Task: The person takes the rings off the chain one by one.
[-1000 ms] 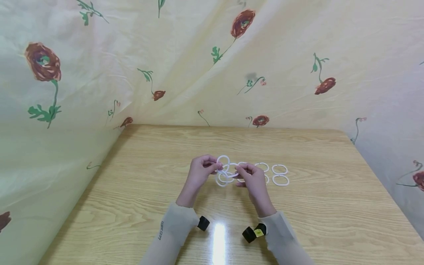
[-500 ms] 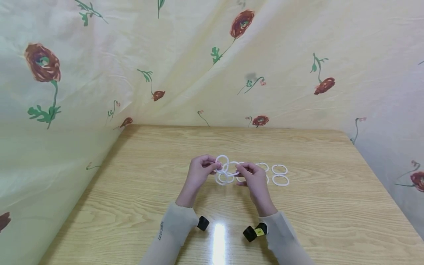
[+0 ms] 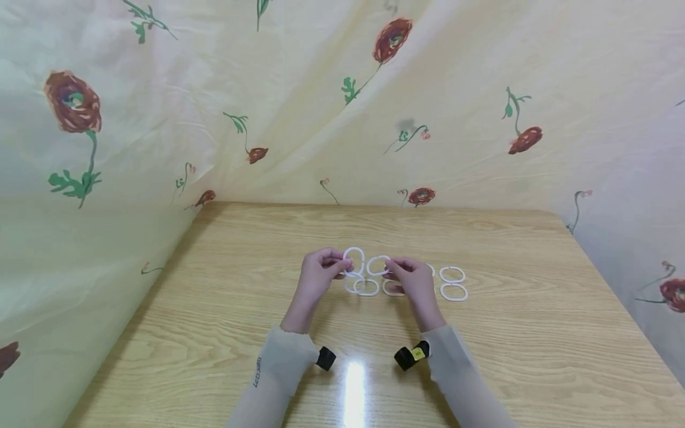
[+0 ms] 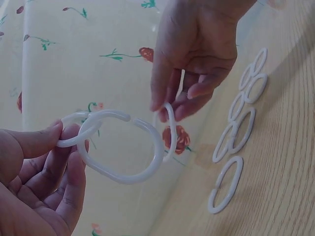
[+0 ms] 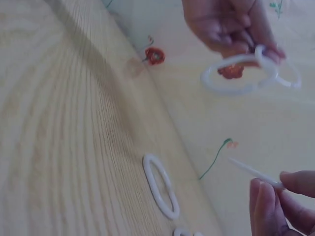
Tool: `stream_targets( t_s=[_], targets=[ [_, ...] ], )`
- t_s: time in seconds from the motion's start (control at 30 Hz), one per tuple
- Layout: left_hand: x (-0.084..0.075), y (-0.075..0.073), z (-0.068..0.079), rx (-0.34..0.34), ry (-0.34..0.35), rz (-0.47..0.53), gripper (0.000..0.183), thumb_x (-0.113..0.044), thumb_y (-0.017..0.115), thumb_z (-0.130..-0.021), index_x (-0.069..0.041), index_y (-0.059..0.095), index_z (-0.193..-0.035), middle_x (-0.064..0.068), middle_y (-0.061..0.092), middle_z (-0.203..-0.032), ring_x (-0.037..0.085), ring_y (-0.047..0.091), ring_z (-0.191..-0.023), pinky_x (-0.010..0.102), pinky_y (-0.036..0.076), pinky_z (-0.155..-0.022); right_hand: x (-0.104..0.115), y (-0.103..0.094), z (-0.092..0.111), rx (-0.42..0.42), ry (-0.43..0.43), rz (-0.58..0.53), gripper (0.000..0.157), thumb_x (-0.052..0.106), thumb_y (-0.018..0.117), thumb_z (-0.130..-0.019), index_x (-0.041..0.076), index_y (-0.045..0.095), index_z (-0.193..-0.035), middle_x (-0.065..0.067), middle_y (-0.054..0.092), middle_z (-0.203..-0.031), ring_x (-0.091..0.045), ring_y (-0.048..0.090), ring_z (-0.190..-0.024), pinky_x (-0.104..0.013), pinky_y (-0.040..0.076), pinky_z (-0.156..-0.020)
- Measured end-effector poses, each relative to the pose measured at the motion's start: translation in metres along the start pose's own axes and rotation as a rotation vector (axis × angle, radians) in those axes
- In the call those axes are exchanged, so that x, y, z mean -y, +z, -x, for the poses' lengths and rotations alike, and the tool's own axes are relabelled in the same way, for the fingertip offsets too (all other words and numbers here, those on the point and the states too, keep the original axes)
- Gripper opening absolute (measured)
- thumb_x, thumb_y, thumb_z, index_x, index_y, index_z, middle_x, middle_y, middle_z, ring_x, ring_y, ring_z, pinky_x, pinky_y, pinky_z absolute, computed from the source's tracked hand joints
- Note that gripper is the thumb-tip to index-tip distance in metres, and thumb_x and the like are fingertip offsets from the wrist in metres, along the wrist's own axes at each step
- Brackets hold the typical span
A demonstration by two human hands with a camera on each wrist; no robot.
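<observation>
Linked white rings (image 4: 118, 147) pinched in left hand (image 3: 317, 274), raised above wooden table (image 3: 535, 333). Single white ring (image 3: 377, 265) pinched by right hand (image 3: 413, 279), just beside the linked pair, not touching. Loose rings (image 3: 452, 283) flat on the tabletop to the right.

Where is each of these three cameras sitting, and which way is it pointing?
Head: worn on the head, looking forward and down at the wooden table; both forearms, the left hand and the right hand show.
Left wrist: at the left hand, facing across to the right hand; linked rings hang between.
Right wrist: at the right hand, facing the left hand; a loose ring lies on the table.
Shared: both wrist views show the linked rings and the flowered cloth.
</observation>
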State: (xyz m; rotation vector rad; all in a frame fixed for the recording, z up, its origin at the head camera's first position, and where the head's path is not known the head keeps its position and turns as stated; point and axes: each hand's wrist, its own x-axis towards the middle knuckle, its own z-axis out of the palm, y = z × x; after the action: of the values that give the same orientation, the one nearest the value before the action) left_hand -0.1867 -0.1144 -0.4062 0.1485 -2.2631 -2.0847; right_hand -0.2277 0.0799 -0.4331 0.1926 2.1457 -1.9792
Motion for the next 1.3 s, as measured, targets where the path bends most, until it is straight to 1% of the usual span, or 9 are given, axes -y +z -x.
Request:
stream_targets(
  t_s=[0.23, 0.37, 0.5, 0.57, 0.7, 0.8, 0.93, 1.17, 1.3],
  targets=[
    [0.000, 0.001, 0.000, -0.008, 0.014, -0.007, 0.013, -0.005, 0.067, -0.089, 0.007, 0.067, -0.094, 0.018, 0.073, -0.088, 0.007, 0.067, -0.073, 0.022, 0.059, -0.067, -0.002, -0.001, -0.016, 0.041, 0.052, 0.045, 0.033, 0.012, 0.061, -0.095, -0.009, 0.059, -0.120, -0.005, 0.073, -0.087, -0.006, 0.070, -0.072, -0.023, 0.060, -0.066],
    [0.000, 0.002, 0.000, -0.012, 0.020, -0.004, 0.013, -0.004, 0.068, -0.089, 0.008, 0.067, -0.093, 0.020, 0.073, -0.089, 0.007, 0.067, -0.073, 0.022, 0.059, -0.066, -0.004, 0.002, -0.023, 0.039, 0.065, 0.097, 0.031, 0.013, 0.062, -0.095, -0.008, 0.061, -0.118, -0.004, 0.073, -0.086, -0.003, 0.068, -0.070, -0.022, 0.060, -0.065],
    [0.000, 0.002, 0.000, -0.018, 0.013, 0.006, 0.013, -0.003, 0.068, -0.088, 0.008, 0.067, -0.093, 0.021, 0.073, -0.088, 0.007, 0.067, -0.071, 0.023, 0.059, -0.066, -0.006, 0.007, -0.026, 0.035, 0.074, 0.136, 0.028, 0.011, 0.063, -0.094, -0.007, 0.063, -0.115, -0.010, 0.074, -0.093, -0.003, 0.067, -0.068, -0.021, 0.059, -0.062],
    [0.000, 0.002, 0.000, -0.020, 0.011, 0.007, 0.013, -0.003, 0.068, -0.088, 0.008, 0.067, -0.093, 0.021, 0.073, -0.088, 0.007, 0.067, -0.071, 0.024, 0.059, -0.067, -0.007, 0.009, -0.028, 0.033, 0.077, 0.152, 0.027, 0.010, 0.063, -0.093, -0.007, 0.064, -0.114, -0.011, 0.074, -0.092, -0.003, 0.067, -0.067, -0.020, 0.058, -0.059],
    [-0.001, 0.002, 0.001, -0.014, 0.014, 0.003, 0.013, -0.003, 0.068, -0.088, 0.008, 0.067, -0.094, 0.021, 0.073, -0.089, 0.006, 0.066, -0.071, 0.024, 0.059, -0.067, -0.009, 0.011, -0.029, 0.033, 0.076, 0.167, 0.027, 0.008, 0.063, -0.092, -0.009, 0.064, -0.113, -0.007, 0.074, -0.082, -0.004, 0.066, -0.063, -0.019, 0.057, -0.054],
    [-0.002, 0.002, 0.002, -0.010, 0.022, -0.006, 0.012, -0.004, 0.068, -0.088, 0.008, 0.067, -0.093, 0.021, 0.073, -0.089, 0.006, 0.067, -0.071, 0.025, 0.060, -0.067, -0.010, 0.011, -0.030, 0.036, 0.075, 0.163, 0.027, 0.007, 0.063, -0.092, -0.010, 0.064, -0.113, -0.010, 0.075, -0.080, -0.005, 0.066, -0.060, -0.019, 0.056, -0.053],
    [-0.003, 0.002, 0.003, -0.010, 0.020, -0.009, 0.012, -0.004, 0.068, -0.088, 0.007, 0.067, -0.093, 0.021, 0.073, -0.089, 0.007, 0.067, -0.072, 0.027, 0.060, -0.069, -0.012, 0.011, -0.031, 0.038, 0.066, 0.168, 0.029, 0.007, 0.063, -0.092, -0.012, 0.063, -0.114, -0.015, 0.075, -0.083, -0.004, 0.065, -0.057, -0.018, 0.055, -0.051],
    [-0.004, 0.002, 0.003, -0.005, 0.016, -0.014, 0.012, -0.005, 0.068, -0.088, 0.007, 0.067, -0.093, 0.021, 0.073, -0.089, 0.007, 0.067, -0.072, 0.031, 0.061, -0.071, -0.011, 0.010, -0.030, 0.013, 0.032, 0.241, 0.028, 0.008, 0.065, -0.091, -0.009, 0.065, -0.113, -0.019, 0.074, -0.089, -0.004, 0.062, -0.053, -0.018, 0.056, -0.052],
    [-0.003, 0.002, 0.003, -0.005, 0.015, -0.017, 0.013, -0.005, 0.068, -0.088, 0.007, 0.067, -0.093, 0.020, 0.073, -0.088, 0.007, 0.067, -0.072, 0.029, 0.061, -0.070, -0.008, 0.008, -0.027, 0.009, 0.022, 0.277, 0.027, 0.008, 0.064, -0.091, -0.008, 0.066, -0.113, -0.021, 0.073, -0.095, -0.005, 0.064, -0.059, -0.020, 0.058, -0.057]
  ],
)
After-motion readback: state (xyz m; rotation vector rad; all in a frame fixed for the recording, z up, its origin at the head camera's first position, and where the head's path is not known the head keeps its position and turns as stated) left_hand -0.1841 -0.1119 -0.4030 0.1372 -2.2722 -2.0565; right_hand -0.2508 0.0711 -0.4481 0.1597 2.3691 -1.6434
